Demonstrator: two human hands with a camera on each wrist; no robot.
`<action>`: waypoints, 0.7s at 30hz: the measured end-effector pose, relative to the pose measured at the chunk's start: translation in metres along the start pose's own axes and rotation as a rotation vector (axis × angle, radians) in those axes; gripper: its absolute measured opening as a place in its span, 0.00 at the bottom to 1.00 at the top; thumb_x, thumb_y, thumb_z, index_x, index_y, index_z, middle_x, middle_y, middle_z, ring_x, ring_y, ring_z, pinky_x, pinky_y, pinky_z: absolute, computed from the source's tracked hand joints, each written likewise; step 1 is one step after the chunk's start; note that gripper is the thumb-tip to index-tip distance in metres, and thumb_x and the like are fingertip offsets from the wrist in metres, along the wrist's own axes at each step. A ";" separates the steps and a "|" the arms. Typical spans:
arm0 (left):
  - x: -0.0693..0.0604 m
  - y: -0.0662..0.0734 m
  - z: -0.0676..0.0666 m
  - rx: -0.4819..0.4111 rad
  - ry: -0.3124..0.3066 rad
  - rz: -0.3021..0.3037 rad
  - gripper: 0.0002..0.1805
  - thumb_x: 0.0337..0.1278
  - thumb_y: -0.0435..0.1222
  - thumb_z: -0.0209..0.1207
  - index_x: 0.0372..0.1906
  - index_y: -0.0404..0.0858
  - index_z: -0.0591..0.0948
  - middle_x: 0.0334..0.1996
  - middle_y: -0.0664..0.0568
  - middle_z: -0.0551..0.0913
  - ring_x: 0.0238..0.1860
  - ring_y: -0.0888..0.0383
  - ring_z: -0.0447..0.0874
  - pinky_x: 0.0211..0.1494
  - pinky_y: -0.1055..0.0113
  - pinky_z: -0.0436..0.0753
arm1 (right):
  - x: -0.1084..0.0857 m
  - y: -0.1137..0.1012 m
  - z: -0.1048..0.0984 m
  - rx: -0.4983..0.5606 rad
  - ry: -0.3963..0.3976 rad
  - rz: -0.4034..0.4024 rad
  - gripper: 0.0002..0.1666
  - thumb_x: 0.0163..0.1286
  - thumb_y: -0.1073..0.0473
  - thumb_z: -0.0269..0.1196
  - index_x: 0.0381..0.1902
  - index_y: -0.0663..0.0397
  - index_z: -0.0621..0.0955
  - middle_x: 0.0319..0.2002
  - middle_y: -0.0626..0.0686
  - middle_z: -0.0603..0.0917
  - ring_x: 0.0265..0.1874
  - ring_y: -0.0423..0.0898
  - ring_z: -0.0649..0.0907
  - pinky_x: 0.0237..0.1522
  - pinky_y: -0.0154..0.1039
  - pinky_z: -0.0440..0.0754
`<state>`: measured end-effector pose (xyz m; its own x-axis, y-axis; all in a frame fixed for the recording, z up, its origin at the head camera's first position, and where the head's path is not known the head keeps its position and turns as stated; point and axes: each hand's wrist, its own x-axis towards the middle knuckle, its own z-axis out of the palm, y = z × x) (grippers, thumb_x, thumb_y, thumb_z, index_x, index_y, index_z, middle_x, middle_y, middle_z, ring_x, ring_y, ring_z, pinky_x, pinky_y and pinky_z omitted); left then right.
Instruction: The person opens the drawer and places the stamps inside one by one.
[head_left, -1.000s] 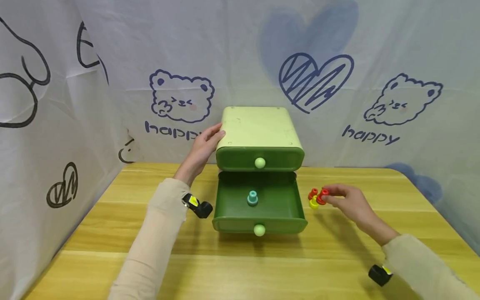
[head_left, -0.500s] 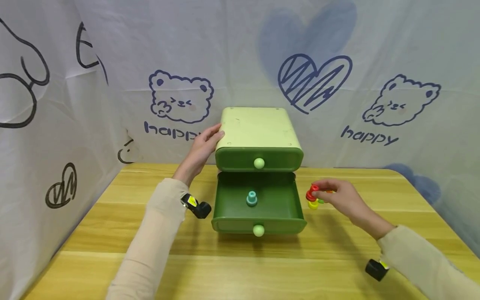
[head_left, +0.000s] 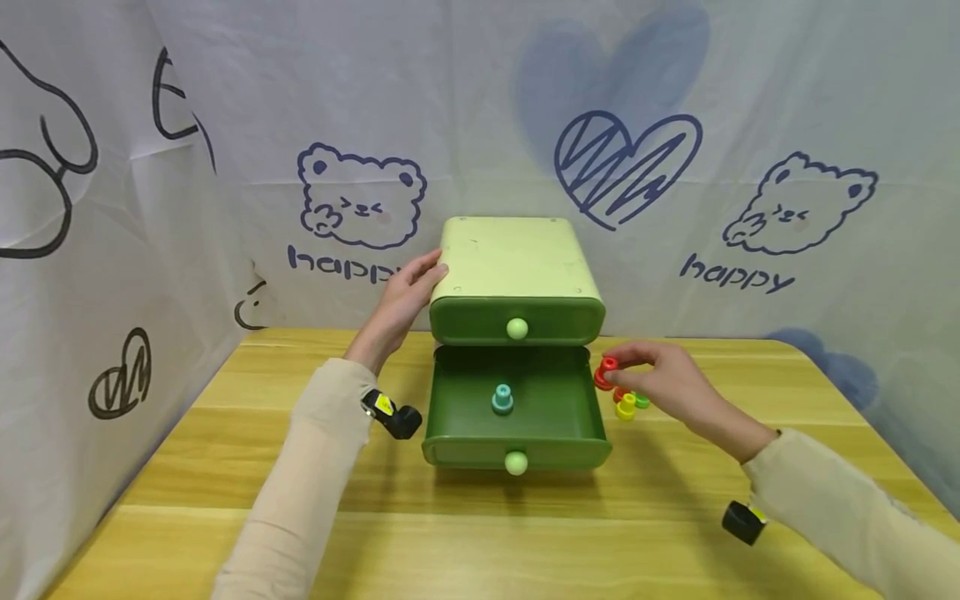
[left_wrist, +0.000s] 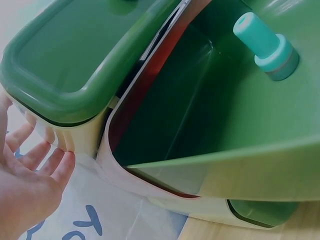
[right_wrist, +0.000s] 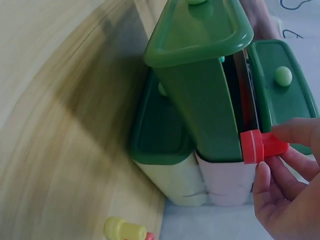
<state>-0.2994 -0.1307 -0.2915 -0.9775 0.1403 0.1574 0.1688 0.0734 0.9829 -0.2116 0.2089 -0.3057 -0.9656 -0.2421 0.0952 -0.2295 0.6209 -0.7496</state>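
Observation:
A small cabinet (head_left: 517, 258) with a pale yellow-green top and green drawers stands on the table. Its middle drawer (head_left: 465, 453) is pulled out, and a teal stepped peg (head_left: 502, 402) stands upright inside. My left hand (head_left: 405, 298) rests against the cabinet's left side; in the left wrist view its extended fingers (left_wrist: 61, 167) touch the casing. Between thumb and fingers, my right hand (head_left: 667, 382) pinches a red stepped peg (right_wrist: 253, 146). That hand is raised beside the right wall of the pulled-out drawer.
On the table right of the drawer are a yellow peg (head_left: 626, 408), a green piece (head_left: 641, 401) and a second red piece (head_left: 619, 395), partly hidden. A printed cloth (head_left: 480, 100) hangs behind the table (head_left: 450, 550).
My right hand has lifted the red peg from among the other pieces and carried it left and up, close to the drawer. The left hand has stayed on the cabinet.

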 end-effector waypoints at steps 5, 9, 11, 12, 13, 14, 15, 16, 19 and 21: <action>0.000 0.000 -0.001 0.004 -0.002 0.004 0.30 0.72 0.45 0.50 0.74 0.40 0.61 0.71 0.46 0.62 0.67 0.53 0.64 0.68 0.61 0.66 | 0.004 -0.008 0.004 -0.014 -0.040 -0.040 0.17 0.63 0.61 0.67 0.47 0.65 0.83 0.42 0.58 0.85 0.37 0.48 0.82 0.32 0.37 0.83; 0.001 -0.001 0.000 -0.003 -0.003 0.005 0.30 0.72 0.44 0.51 0.74 0.40 0.61 0.70 0.46 0.63 0.67 0.53 0.64 0.68 0.61 0.67 | 0.008 -0.012 0.009 -0.019 -0.078 -0.053 0.15 0.61 0.61 0.69 0.44 0.62 0.84 0.40 0.55 0.85 0.38 0.49 0.80 0.30 0.39 0.83; 0.001 -0.001 0.000 -0.007 -0.001 0.007 0.30 0.72 0.44 0.51 0.73 0.40 0.61 0.70 0.46 0.63 0.66 0.53 0.65 0.68 0.61 0.67 | 0.011 -0.015 0.012 -0.022 -0.104 -0.051 0.14 0.61 0.61 0.69 0.44 0.61 0.84 0.40 0.55 0.84 0.36 0.49 0.80 0.27 0.39 0.82; 0.001 -0.001 0.000 -0.008 0.000 0.009 0.30 0.72 0.44 0.51 0.73 0.40 0.61 0.70 0.46 0.63 0.66 0.52 0.65 0.68 0.61 0.67 | 0.012 -0.016 0.013 -0.026 -0.116 -0.050 0.14 0.61 0.61 0.69 0.44 0.61 0.84 0.40 0.55 0.84 0.35 0.49 0.79 0.26 0.39 0.81; 0.001 -0.001 0.000 -0.007 0.000 0.011 0.30 0.72 0.44 0.51 0.73 0.40 0.61 0.70 0.46 0.63 0.66 0.52 0.65 0.68 0.61 0.67 | 0.014 -0.017 0.015 -0.034 -0.128 -0.049 0.14 0.60 0.61 0.69 0.44 0.61 0.84 0.40 0.54 0.84 0.35 0.48 0.79 0.25 0.39 0.80; 0.000 -0.001 0.000 -0.006 0.002 0.014 0.30 0.72 0.44 0.51 0.73 0.40 0.61 0.70 0.46 0.63 0.66 0.52 0.65 0.68 0.61 0.67 | 0.016 -0.018 0.016 -0.040 -0.140 -0.050 0.14 0.60 0.61 0.69 0.44 0.61 0.84 0.40 0.54 0.84 0.34 0.48 0.78 0.24 0.39 0.79; 0.000 -0.001 0.000 -0.005 0.002 0.015 0.30 0.72 0.44 0.51 0.73 0.40 0.61 0.70 0.46 0.63 0.66 0.52 0.65 0.68 0.61 0.67 | 0.017 -0.019 0.017 -0.047 -0.150 -0.054 0.15 0.60 0.61 0.70 0.44 0.61 0.84 0.40 0.53 0.85 0.34 0.47 0.78 0.24 0.38 0.78; 0.000 -0.001 0.000 -0.004 0.002 0.016 0.30 0.72 0.44 0.51 0.73 0.40 0.61 0.70 0.46 0.63 0.66 0.52 0.65 0.68 0.61 0.67 | 0.019 -0.020 0.018 -0.053 -0.159 -0.053 0.14 0.60 0.61 0.70 0.44 0.60 0.84 0.39 0.53 0.85 0.33 0.47 0.78 0.23 0.38 0.78; 0.000 -0.002 0.000 -0.002 0.000 0.015 0.30 0.72 0.44 0.50 0.73 0.40 0.61 0.70 0.46 0.63 0.66 0.52 0.65 0.68 0.61 0.67 | 0.024 -0.021 0.021 -0.068 -0.183 -0.047 0.15 0.59 0.61 0.70 0.44 0.59 0.85 0.39 0.52 0.85 0.32 0.47 0.77 0.20 0.37 0.75; 0.000 -0.001 0.000 -0.005 -0.001 0.014 0.30 0.72 0.44 0.50 0.73 0.40 0.61 0.70 0.46 0.64 0.66 0.52 0.66 0.67 0.61 0.68 | 0.027 -0.022 0.022 -0.075 -0.196 -0.040 0.15 0.59 0.60 0.70 0.45 0.58 0.85 0.39 0.51 0.85 0.31 0.47 0.77 0.19 0.37 0.74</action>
<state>-0.3001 -0.1308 -0.2929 -0.9750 0.1420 0.1711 0.1819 0.0665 0.9811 -0.2300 0.1721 -0.3011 -0.9150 -0.4033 -0.0112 -0.2824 0.6600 -0.6962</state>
